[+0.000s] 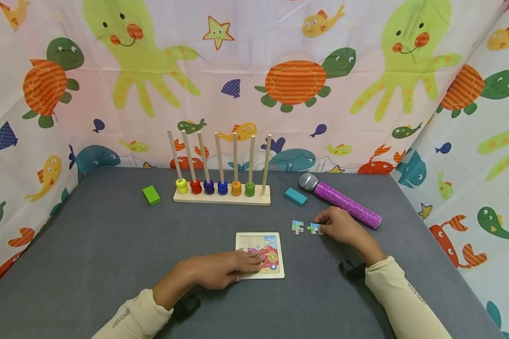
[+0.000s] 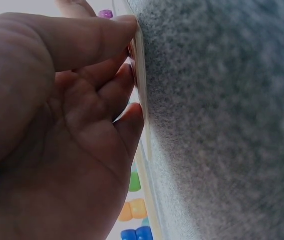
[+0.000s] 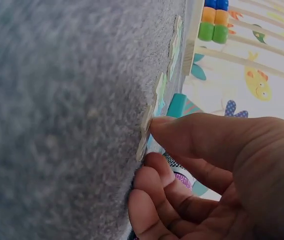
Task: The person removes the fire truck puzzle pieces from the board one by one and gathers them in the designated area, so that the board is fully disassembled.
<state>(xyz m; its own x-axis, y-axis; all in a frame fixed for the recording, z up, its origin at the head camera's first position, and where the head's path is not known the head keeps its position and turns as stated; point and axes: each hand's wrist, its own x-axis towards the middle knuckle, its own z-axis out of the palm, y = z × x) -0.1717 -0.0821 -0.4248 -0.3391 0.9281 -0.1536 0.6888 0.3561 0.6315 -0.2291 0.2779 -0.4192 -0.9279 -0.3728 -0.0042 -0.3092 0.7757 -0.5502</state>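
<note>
The left hand (image 1: 226, 269) is pressing flat on the puzzle board (image 1: 260, 254), steadying it well; the right hand (image 1: 338, 226) is pinching a puzzle piece (image 1: 315, 229), best lifted level.

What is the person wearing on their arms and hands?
Both arms wear long cream sleeves, the left sleeve and the right sleeve, each with small dark lettering printed near the cuff. A black strap or device sits at each wrist. The left hand and right hand are bare, with no gloves.
</note>
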